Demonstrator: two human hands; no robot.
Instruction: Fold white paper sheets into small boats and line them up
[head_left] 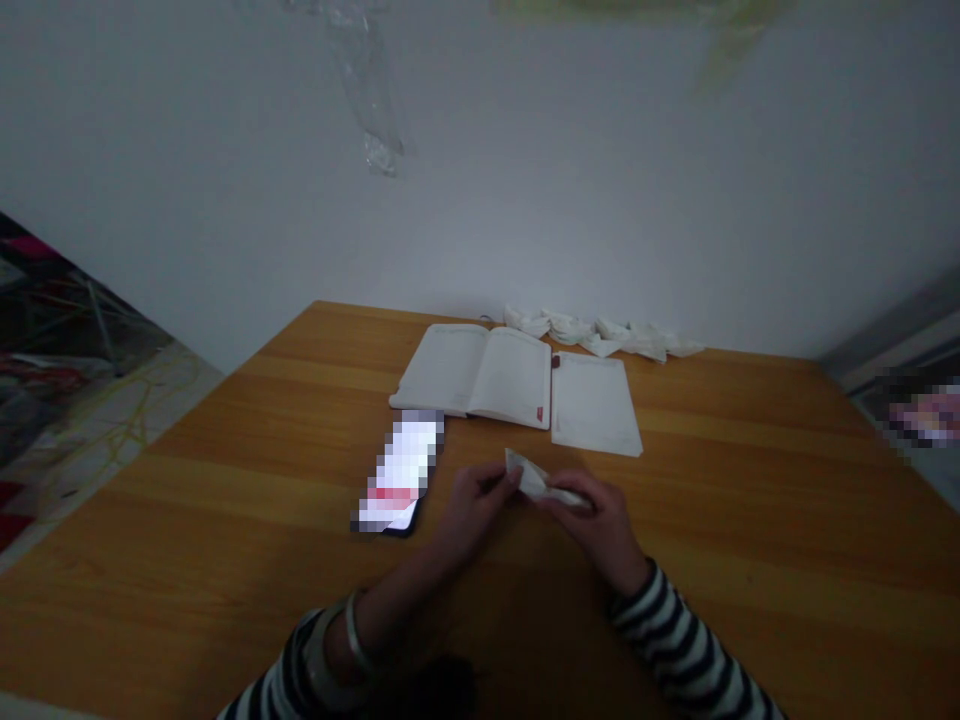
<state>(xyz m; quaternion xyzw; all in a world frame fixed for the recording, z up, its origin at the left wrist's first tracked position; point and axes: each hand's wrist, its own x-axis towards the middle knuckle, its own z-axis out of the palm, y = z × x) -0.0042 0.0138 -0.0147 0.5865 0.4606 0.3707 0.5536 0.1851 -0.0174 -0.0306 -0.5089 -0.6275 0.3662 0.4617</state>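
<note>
Showing a honey-toned wooden counter (225,480) set against a plain white wall (480,180), viewed from above in dim light. Along the far edge, a row of folded paper shapes (600,335) lies close to the wall. In front of them sits an open white notebook (472,375), with a loose white sheet (595,403) just beside its right edge. A smartphone (397,475), its lit screen pixelated, lies near the notebook's lower left corner. A strip of transparent plastic (367,90) shows against the wall, out of focus. Beyond the counter's left edge is a patch of multicoloured clutter (67,340), too dim to identify.

Both forearms reach forward from black-and-white striped sleeves, the left sleeve (296,670) and the right sleeve (675,640), and a silver bangle (356,635) circles the left wrist. The left hand (472,510) and right hand (592,525) are held close together just above the counter, near the viewer's side of the loose sheet. Their fingers are closed in a pinch on either end of a folded white paper (541,480), which is held between the hands, below the notebook and sheet.
</note>
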